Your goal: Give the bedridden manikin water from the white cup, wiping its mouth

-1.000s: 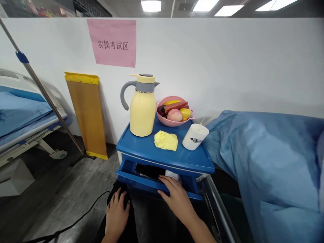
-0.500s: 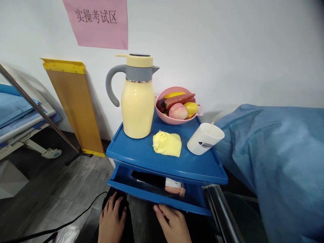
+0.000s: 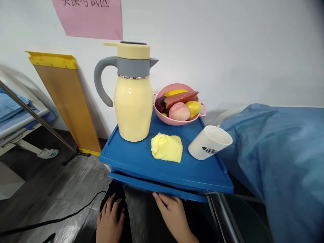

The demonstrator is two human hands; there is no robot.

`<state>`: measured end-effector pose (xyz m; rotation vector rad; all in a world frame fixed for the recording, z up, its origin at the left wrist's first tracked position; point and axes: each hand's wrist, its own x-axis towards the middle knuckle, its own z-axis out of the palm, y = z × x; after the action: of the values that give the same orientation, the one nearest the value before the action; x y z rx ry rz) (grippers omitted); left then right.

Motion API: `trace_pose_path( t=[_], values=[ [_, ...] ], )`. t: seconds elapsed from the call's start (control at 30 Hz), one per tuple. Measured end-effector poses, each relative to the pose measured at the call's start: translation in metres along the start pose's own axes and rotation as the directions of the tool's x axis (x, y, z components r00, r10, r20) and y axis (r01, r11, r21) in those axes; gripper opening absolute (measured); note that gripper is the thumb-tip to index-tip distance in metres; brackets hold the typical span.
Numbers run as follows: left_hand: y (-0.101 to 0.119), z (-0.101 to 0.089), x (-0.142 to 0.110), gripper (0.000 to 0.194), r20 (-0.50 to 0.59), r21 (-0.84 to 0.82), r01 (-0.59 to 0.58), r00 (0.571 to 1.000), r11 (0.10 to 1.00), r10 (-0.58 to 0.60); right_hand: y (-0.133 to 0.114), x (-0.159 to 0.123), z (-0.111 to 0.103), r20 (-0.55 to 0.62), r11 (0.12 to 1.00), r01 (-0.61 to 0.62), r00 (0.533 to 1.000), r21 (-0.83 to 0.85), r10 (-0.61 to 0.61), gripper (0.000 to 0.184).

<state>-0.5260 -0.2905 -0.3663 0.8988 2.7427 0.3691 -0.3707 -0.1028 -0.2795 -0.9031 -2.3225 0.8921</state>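
Note:
My right hand (image 3: 172, 212) is at the lower edge of the blue drawer (image 3: 157, 187), its thumb and bent fingers closed against the front panel. Only a narrow gap shows above that panel, and the drawer's contents are hidden. Resting on a black-clothed thigh, my left hand (image 3: 110, 219) is open with its fingers slightly apart. Above the drawer, the blue bedside cabinet top (image 3: 141, 165) bears a folded yellow cloth (image 3: 167, 147), a tilted-looking white cup (image 3: 209, 143), a pale yellow thermos jug (image 3: 133, 104) and a pink basket (image 3: 174, 122) of fruit.
A bed with blue bedding (image 3: 273, 145) and a metal rail (image 3: 224, 217) lie to the right. On the left are a tan board (image 3: 67, 101) leaning on the wall, a metal pole (image 3: 37, 116), another bed (image 3: 22, 135) and a black cable (image 3: 60, 219) along the floor.
My right hand has left the drawer's inside and moved to its front. The drawer has slid inward, almost shut. The view has come closer and lower; my left hand stays on the thigh.

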Motion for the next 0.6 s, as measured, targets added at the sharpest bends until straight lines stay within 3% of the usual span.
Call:
trace_pose_path(
  t=[0.17, 0.27, 0.33, 0.43, 0.5, 0.57, 0.6],
  values=[
    [-0.002, -0.004, -0.003, 0.039, 0.014, -0.023, 0.009, 1.000, 1.000, -0.008, -0.005, 0.026, -0.004, 0.034, 0.996, -0.083, 0.996, -0.027, 0.084, 0.047],
    [-0.006, -0.003, -0.004, 0.038, 0.016, -0.072, 0.023, 1.000, 0.997, -0.022, -0.015, 0.016, -0.013, 0.125, 0.993, -0.110, 0.987, 0.042, 0.104, 0.030],
    [-0.013, -0.001, -0.002, 0.038, 0.016, -0.164, 0.038, 0.999, 0.986, -0.036, -0.023, 0.004, -0.030, 0.106, 0.988, -0.096, 0.991, 0.123, 0.083, 0.026],
    [-0.019, -0.008, 0.003, 0.037, -0.065, -0.430, 0.036, 0.995, 0.902, -0.070, -0.028, -0.008, -0.071, -0.152, 0.980, -0.049, 0.985, 0.193, 0.079, 0.023],
    [-0.013, -0.032, 0.009, 0.038, -0.227, -0.576, -0.047, 0.968, 0.816, -0.105, -0.026, -0.003, -0.103, -0.395, 0.975, -0.076, 0.906, 0.206, 0.154, 0.021],
    [0.005, -0.074, 0.018, 0.042, -0.449, -0.595, -0.182, 0.883, 0.783, -0.136, -0.019, 0.013, -0.129, -0.582, 0.962, -0.088, 0.781, 0.258, 0.227, 0.035],
    [0.018, -0.099, 0.025, 0.042, -0.575, -0.577, -0.261, 0.803, 0.774, -0.159, -0.015, 0.025, -0.138, -0.640, 0.955, -0.058, 0.731, 0.290, 0.239, 0.050]
  ],
)
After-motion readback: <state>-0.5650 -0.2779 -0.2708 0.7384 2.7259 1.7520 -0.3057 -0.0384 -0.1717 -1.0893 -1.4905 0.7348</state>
